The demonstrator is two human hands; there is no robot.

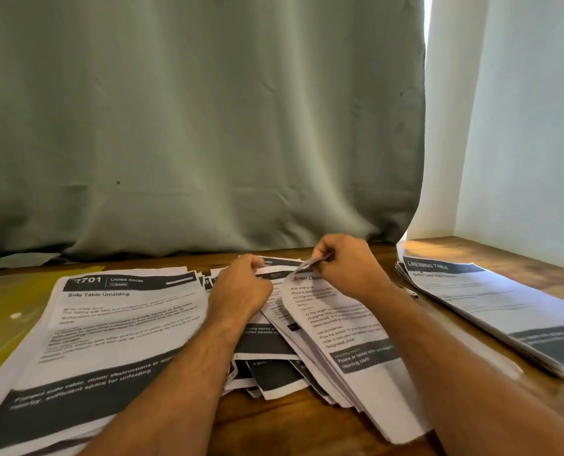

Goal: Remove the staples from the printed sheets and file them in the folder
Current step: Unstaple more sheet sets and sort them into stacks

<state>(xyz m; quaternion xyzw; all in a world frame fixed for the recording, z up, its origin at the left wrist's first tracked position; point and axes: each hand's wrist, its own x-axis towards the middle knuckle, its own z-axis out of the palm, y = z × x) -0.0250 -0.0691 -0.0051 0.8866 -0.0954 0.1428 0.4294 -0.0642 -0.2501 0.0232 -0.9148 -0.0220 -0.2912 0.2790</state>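
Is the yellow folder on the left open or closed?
Cannot tell: the yellow folder lies flat, and the stack of sheets covers its right side.

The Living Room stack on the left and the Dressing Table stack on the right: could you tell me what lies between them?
In the head view, a messy pile of printed sheets lies between the Living Room stack and Dressing Table stack, with the left hand and right hand working over it.

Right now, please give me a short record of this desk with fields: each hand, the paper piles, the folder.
left hand: fingers curled, pressing on the middle stack near its top
right hand: pinches the top corner of that stack's "Screen Cleaning" sheet; whether it holds a tool cannot be told
left pile: top sheet reads "Side Table Unfolding"
right pile: neat, headed "Dressing Table"
yellow folder: flat at far left, partly under the left pile
table: wooden
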